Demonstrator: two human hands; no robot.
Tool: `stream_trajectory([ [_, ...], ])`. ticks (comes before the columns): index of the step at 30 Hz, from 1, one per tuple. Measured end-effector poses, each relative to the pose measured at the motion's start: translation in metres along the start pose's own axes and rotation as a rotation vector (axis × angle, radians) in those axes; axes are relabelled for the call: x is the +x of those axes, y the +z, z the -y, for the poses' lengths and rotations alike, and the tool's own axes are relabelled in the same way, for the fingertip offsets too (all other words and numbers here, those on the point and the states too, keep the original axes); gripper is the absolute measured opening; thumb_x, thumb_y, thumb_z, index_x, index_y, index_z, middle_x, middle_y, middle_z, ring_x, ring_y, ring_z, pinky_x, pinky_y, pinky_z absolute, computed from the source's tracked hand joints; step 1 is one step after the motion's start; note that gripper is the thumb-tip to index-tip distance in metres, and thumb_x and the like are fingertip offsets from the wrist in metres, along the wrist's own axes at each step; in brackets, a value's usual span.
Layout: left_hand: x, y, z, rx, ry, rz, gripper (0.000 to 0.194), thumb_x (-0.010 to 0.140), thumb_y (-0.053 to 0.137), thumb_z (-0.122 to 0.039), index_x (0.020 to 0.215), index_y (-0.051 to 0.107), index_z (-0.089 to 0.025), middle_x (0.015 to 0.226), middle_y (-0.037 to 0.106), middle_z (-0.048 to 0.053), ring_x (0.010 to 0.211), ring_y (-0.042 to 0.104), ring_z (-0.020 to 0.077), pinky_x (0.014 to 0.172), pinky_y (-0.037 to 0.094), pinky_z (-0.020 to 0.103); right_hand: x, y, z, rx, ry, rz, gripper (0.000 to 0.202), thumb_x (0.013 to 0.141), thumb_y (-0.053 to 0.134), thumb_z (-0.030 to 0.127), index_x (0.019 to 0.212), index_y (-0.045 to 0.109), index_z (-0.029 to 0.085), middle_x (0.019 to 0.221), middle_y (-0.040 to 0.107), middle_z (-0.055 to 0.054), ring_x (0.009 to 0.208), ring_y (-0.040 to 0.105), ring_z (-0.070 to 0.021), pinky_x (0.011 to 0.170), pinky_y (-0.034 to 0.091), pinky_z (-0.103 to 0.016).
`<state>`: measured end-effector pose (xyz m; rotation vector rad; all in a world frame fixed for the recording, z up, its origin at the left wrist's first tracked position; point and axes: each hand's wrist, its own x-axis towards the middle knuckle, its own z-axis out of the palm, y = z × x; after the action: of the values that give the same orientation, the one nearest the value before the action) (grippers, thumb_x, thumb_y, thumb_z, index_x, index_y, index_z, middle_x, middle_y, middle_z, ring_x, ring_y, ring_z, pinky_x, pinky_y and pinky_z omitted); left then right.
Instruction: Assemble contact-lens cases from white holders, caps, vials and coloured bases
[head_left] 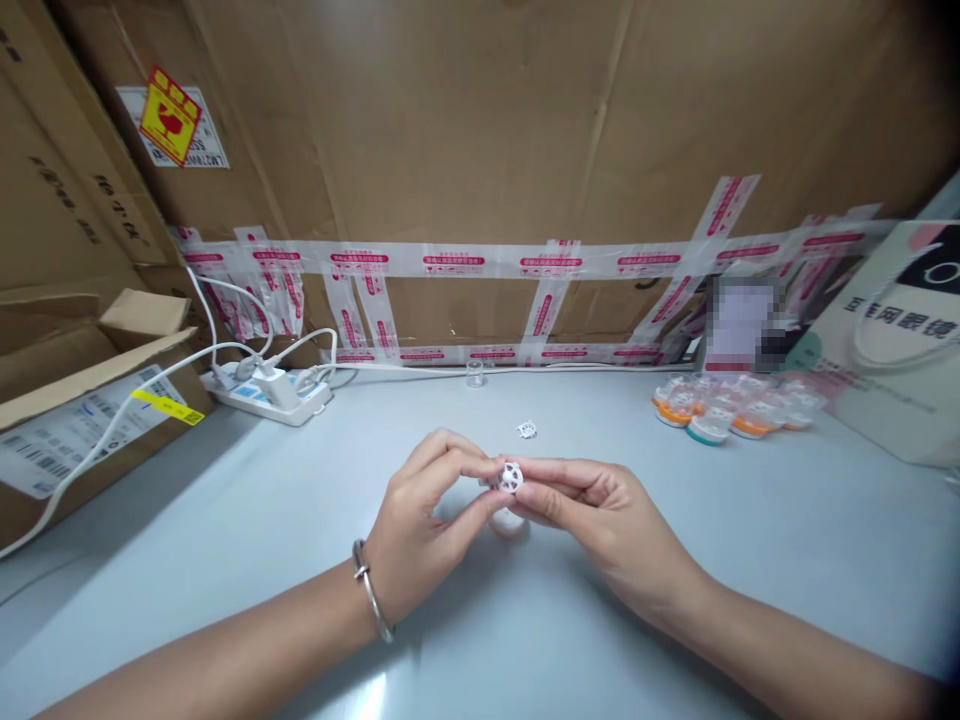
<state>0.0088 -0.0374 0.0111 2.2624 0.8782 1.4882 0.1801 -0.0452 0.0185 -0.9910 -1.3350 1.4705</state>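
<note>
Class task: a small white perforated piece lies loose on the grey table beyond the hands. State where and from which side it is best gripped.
Grip the small white perforated piece by its outer rim, coming from above with two fingertips. It lies flat and apart from other things, so its edges are probably free all round.

Bag (892, 370): Chinese characters; carton sticker (171, 117): fragile-glass sign.

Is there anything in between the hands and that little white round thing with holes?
No. The left hand and right hand both pinch the little white perforated piece directly with their fingertips, above the table. Another small white piece lies farther back, apart from them.
</note>
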Motion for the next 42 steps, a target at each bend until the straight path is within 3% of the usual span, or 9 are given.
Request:
stream_trajectory([
  [4,-0.001,0.0,0.002,0.006,-0.014,-0.005,0.01,0.075,0.062,-0.011,0.084,0.059,-0.015,0.079,0.057,0.004,0.075,0.056,0.0132,0.067,0.046,0.026,-0.001,0.003,0.0,0.018,0.001,-0.003,0.025,0.072,0.066,0.031,0.096,0.069,0.027,0.076,0.07,-0.001,0.072,0.063,-0.0134,0.071,0.052,-0.028],
  [9,-0.003,0.004,0.003,0.084,0.041,-0.001,0.009,0.075,0.061,-0.011,0.083,0.059,-0.017,0.077,0.058,0.004,0.074,0.055,0.0147,0.068,0.044,0.03,-0.002,0.009,-0.001,0.072,0.055,-0.059,0.027,0.064,0.073,0.028,0.09,0.07,0.024,0.083,0.072,-0.002,0.08,0.065,-0.0164,0.069,0.053,-0.026],
  [13,-0.004,0.007,0.001,0.114,0.035,-0.039,0.011,0.074,0.062,-0.01,0.08,0.057,-0.017,0.073,0.058,0.002,0.07,0.054,0.0139,0.067,0.043,0.031,-0.004,0.013,0.0,0.077,0.06,-0.12,0.022,0.066,0.071,0.029,0.086,0.07,0.02,0.082,0.072,-0.003,0.078,0.065,-0.016,0.067,0.053,-0.025],
  [22,-0.005,0.009,0.003,0.112,0.033,-0.054,0.011,0.072,0.064,-0.012,0.078,0.056,-0.016,0.071,0.057,0.001,0.07,0.053,0.0142,0.067,0.04,0.031,-0.004,0.014,0.002,0.098,0.087,-0.091,0.019,0.07,0.068,0.03,0.085,0.065,0.018,0.075,0.071,-0.001,0.067,0.062,-0.0085,0.065,0.05,-0.019],
  [30,-0.003,0.008,0.006,0.22,0.084,-0.038,0.011,0.072,0.066,-0.017,0.074,0.055,-0.016,0.067,0.058,0.0,0.067,0.053,0.0135,0.067,0.037,0.031,-0.001,0.012,-0.002,0.088,0.077,-0.108,0.019,0.07,0.068,0.031,0.083,0.066,0.018,0.073,0.069,0.0,0.065,0.06,-0.0078,0.063,0.047,-0.017],
  [38,0.002,0.004,0.009,0.277,0.18,-0.03,0.007,0.075,0.064,-0.02,0.082,0.061,-0.018,0.072,0.063,0.0,0.069,0.057,0.0122,0.071,0.037,0.031,-0.001,0.011,-0.007,0.112,0.037,-0.111,0.028,0.067,0.07,0.03,0.094,0.066,0.021,0.085,0.07,-0.003,0.079,0.062,-0.0139,0.07,0.048,-0.024],
  [42,0.006,0.0,0.006,0.258,0.144,0.064,0.025,0.076,0.064,-0.026,0.1,0.06,-0.022,0.087,0.064,0.002,0.081,0.058,0.015,0.076,0.039,0.032,0.006,0.001,-0.003,0.147,-0.017,-0.163,0.024,0.069,0.068,0.032,0.089,0.067,0.019,0.085,0.07,-0.004,0.08,0.063,-0.015,0.076,0.048,-0.029],
])
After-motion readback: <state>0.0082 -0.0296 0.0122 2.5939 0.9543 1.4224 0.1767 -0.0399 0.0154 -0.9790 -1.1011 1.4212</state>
